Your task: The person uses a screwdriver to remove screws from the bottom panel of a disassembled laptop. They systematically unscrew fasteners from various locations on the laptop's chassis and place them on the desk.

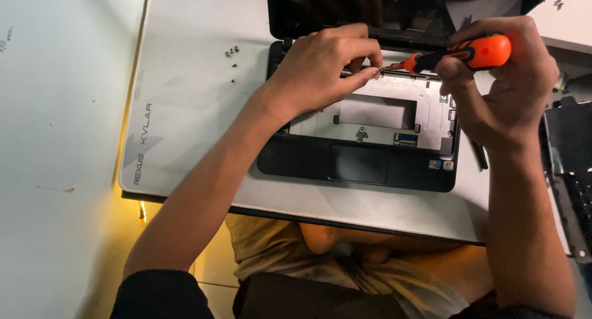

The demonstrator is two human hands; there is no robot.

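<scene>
Fingers [493,78] grip screwdriver [468,54] — laptop [357,165] opened.

There is one view, from a camera on the person's head, looking almost straight down and close in. The white mat [197,109] fills the middle, the open laptop [361,162] sits near the top edge, and the person's lap is below.

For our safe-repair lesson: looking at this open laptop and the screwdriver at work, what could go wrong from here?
1. The screwdriver tip sits right by the left hand fingertips; a slip could jab them.
2. Loose screws lie unboxed on the white mat; a brushing arm could scatter them.
3. The laptop has its keyboard off, so a slipping tip might scratch the exposed tray.
</scene>
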